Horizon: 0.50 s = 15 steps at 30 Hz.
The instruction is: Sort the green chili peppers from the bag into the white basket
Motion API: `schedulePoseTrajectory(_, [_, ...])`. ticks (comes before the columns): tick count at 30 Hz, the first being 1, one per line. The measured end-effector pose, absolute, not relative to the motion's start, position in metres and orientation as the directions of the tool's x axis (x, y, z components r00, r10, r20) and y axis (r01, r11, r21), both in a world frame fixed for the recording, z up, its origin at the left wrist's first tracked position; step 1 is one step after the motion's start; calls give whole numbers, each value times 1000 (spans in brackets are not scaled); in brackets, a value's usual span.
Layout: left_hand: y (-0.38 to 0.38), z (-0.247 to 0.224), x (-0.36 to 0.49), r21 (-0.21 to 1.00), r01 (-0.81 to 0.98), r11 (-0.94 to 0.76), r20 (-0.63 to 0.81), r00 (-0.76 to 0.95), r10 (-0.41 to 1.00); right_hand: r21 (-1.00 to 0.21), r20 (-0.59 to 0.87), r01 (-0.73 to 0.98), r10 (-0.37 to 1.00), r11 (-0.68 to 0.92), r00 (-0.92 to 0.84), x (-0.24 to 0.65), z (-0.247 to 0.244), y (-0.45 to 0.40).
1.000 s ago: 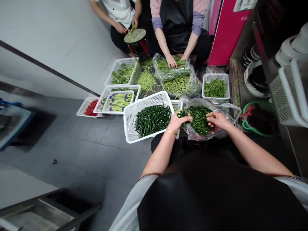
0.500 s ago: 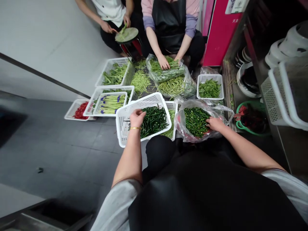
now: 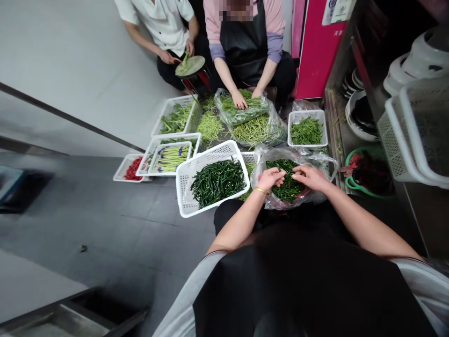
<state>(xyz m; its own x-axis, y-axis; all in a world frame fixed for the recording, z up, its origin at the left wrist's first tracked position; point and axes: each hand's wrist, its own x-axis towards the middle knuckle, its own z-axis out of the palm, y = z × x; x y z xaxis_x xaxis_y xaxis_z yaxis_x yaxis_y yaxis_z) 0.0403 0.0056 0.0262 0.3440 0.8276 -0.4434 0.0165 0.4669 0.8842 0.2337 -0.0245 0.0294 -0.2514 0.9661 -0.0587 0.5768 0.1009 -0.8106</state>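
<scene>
My left hand [image 3: 271, 178] and my right hand [image 3: 308, 177] are both over a clear plastic bag [image 3: 317, 194] holding dark green chili peppers [image 3: 286, 188]. Their fingers reach toward each other above the pile and touch the peppers; whether either grips one I cannot tell. A thin gold bangle sits on my left wrist. To the left of the bag stands a white plastic basket [image 3: 185, 180] with a heap of the same green chilies [image 3: 217, 180].
Two people squat across from me; one has hands on a bag of green stalks [image 3: 242, 106], the other holds a round board [image 3: 190, 66]. Around lie white baskets with greens [image 3: 306, 131], pale stems [image 3: 170, 158], red chilies [image 3: 132, 170]. Shelving with stacked baskets [image 3: 417, 131] stands right.
My left hand has come back from the white basket of chilies to the plastic bag, joining my right hand there. The view has shifted slightly.
</scene>
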Motion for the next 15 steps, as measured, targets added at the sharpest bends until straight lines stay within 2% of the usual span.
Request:
schedulePoseTrajectory(3, [1, 23, 20, 792, -102, 602, -529, 377, 760, -837, -172, 545, 921, 50, -349, 216, 9, -40])
schedulePoseTrajectory(6, [-9, 17, 12, 730, -155, 666, -578, 381, 722, -810, -138, 583, 946, 63, -293, 201, 0, -52])
schedulePoseTrajectory(10, [-21, 11, 15, 737, -211, 642, -553, 360, 752, -775, -147, 629, 949, 64, -278, 194, -4, -62])
schedulePoseTrajectory(12, [-23, 10, 17, 739, -204, 642, -551, 364, 751, -697, -121, 703, 944, 138, -306, 194, -2, -68])
schedulePoseTrajectory(15, [-17, 11, 16, 705, -173, 688, -610, 347, 712, -527, -55, 764, 882, 373, -468, 196, 9, -74])
